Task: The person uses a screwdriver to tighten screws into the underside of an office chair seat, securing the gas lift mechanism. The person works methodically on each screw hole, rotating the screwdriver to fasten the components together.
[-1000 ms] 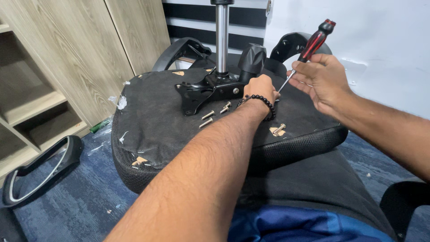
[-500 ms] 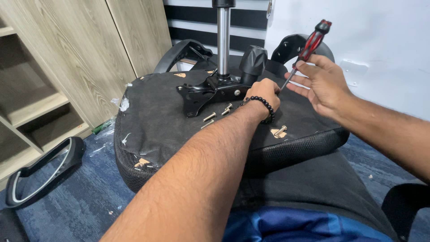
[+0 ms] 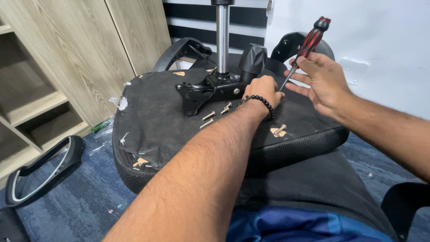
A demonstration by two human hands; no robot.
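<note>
Right hand (image 3: 324, 83) is tipping the screwdriver (image 3: 304, 49) more upright than a second ago, its tip drawing in toward the left hand (image 3: 264, 89). Left hand is creeping nearer the black bracket (image 3: 210, 89), fingers curling tighter. The view is edging slightly left.
</note>
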